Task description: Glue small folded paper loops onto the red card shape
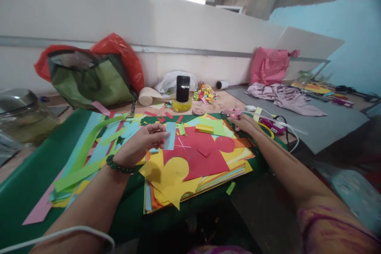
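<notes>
Light-blue paper (170, 136) was pinched by the left hand (145, 141) between thumb and fingers, showing past the fingertips, at the red sheet's (208, 166) far-left edge. Beyond the sheet's far-right side, the right hand (246, 122) reached pink scissors (231, 112), grip unclear.

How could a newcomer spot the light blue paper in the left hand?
On the dark green work surface, find the coloured paper stack bearing a large red paper sheet. Near the red sheet's upper left, the left hand holds a light blue rectangular paper piece. Unlike the light blue paper strips lying farther left, it is held up.
</notes>
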Demonstrator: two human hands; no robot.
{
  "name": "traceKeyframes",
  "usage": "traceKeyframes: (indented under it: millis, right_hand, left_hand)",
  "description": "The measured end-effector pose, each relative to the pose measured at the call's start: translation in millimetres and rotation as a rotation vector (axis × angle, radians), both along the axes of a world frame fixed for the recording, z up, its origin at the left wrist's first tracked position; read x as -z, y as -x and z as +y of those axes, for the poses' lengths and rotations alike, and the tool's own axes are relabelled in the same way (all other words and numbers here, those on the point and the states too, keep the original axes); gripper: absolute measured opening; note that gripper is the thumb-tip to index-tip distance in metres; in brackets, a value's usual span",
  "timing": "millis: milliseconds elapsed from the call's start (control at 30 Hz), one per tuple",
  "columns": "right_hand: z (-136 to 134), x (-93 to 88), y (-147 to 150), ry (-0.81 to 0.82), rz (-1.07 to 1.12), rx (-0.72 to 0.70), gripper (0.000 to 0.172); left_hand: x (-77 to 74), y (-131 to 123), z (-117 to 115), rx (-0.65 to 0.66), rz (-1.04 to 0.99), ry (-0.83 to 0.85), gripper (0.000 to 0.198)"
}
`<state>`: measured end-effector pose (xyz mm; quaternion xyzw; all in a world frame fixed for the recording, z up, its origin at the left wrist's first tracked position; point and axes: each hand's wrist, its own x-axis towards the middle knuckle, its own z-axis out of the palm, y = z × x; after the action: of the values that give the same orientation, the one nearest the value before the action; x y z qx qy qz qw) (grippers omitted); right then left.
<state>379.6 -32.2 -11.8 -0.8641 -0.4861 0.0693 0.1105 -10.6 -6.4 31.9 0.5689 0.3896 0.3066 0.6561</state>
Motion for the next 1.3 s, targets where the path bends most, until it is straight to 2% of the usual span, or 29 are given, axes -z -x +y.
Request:
traceKeyframes:
  millis: [133, 233, 333, 367, 433, 533, 600, 700, 800, 933, 1133, 1300]
  right_hand:
    - [-10, -5.8, 1, 0.025, -0.036, -0.048, 0.051]
    - [-26, -18.4, 6, 0.068, -0.141, -0.007, 0.051]
    - [-43, -31.5, 24, -0.014, -0.257, -0.022, 0.042]
    - [-48, -34.5, 35, -0.09, -0.254, -0.094, 0.034]
    - [-52, -37.7, 63, -0.287, -0.183, -0.336, 0.021]
    - [-48, -36.2, 115, -0.541, -0.067, -0.803, 0.02]
    - [-39, -33.5, 145, -0.67, -0.048, -1.044, 0.02]
    - [-22, -29.8, 174, -0.799, -0.08, -1.264, 0.02]
    - [-9, -25.3, 182, -0.848, -0.059, -1.361, 0.024]
    - [-4, -15.4, 183, -0.835, 0.237, -1.316, 0.024]
    - [0, -7.2, 188, -0.664, 0.828, -0.901, 0.035]
    - [5, -7.6, 190, -0.461, 1.214, -0.688, 0.039]
  left_hand:
    - [0.1, -2, -1, -0.088, -0.105, 0.049, 0.039]
    - [1.0, -3, -1, -0.113, -0.156, 0.083, 0.04]
    - [3.0, -4, 0, -0.108, -0.19, 0.11, 0.04]
    - [3.9, -5, 0, -0.109, -0.197, 0.118, 0.04]
    - [5.9, -7, -1, -0.101, -0.196, 0.14, 0.038]
    - [9.0, -9, -3, -0.053, -0.186, 0.164, 0.037]
    - [10.7, -10, -4, -0.016, -0.195, 0.161, 0.039]
    - [11.9, -9, -5, 0.026, -0.191, 0.14, 0.04]
    - [12.9, -8, -5, 0.046, -0.161, 0.124, 0.041]
    - [15.9, -10, -5, 0.0, -0.139, 0.081, 0.042]
    - [17.4, -16, -7, -0.042, -0.054, -0.062, 0.039]
    - [17.8, -19, -9, -0.025, 0.038, -0.163, 0.036]
